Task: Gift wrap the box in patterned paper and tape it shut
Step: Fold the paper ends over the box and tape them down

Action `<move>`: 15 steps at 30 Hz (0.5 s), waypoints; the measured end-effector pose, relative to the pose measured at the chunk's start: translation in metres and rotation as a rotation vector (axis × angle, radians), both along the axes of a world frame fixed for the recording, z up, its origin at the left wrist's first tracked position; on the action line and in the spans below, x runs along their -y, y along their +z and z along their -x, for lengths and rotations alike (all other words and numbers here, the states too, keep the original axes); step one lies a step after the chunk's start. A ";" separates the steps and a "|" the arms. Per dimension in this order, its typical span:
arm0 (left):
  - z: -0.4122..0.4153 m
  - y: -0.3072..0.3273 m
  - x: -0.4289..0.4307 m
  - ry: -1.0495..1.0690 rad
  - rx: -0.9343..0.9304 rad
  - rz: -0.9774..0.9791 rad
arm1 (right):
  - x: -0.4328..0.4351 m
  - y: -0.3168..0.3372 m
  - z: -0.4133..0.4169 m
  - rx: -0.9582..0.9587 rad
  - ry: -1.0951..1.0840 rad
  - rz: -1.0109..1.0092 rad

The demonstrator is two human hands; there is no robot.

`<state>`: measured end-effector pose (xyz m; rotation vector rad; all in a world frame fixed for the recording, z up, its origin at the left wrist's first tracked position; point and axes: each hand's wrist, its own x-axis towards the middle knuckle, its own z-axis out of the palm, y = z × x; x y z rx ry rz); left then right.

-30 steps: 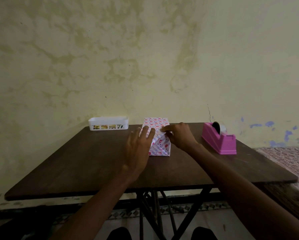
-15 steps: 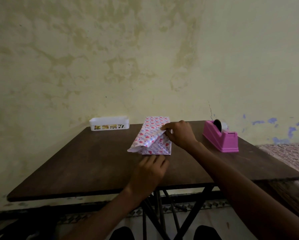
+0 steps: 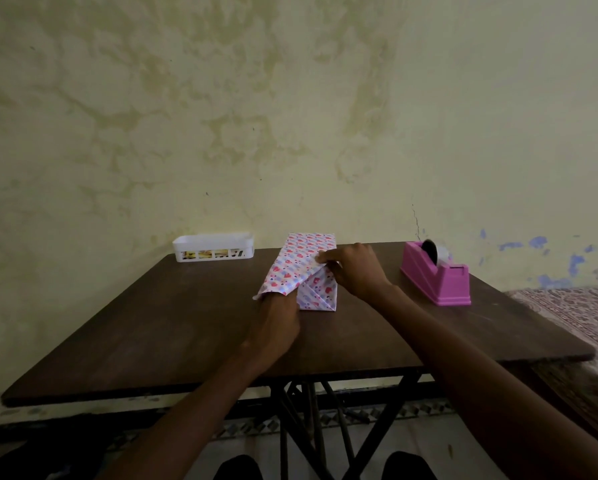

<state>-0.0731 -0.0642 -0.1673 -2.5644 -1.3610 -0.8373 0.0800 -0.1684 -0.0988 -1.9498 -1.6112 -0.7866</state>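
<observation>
My right hand (image 3: 356, 271) pinching paper flap (image 3: 283, 275) on box (image 3: 316, 292); left hand (image 3: 275, 327) fingers hidden under flap, grip can't tell.

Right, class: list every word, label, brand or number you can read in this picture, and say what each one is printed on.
There is no readable text anywhere in the picture.
On the wrapping paper: a hearts pattern only, no words.
On the pink tape dispenser: no label shows.
In the white basket: coloured items behind the slots; any print is too small and blurred to read.

Dim, flat light; foreground arms dark; wide-angle bowing at edges.
</observation>
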 end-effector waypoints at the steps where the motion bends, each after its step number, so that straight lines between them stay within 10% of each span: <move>1: 0.011 -0.005 0.007 -0.244 0.007 0.092 | 0.000 -0.001 -0.001 0.006 0.011 -0.014; 15: 0.043 0.005 0.010 -0.535 0.115 0.391 | -0.001 -0.014 -0.007 0.019 0.042 0.001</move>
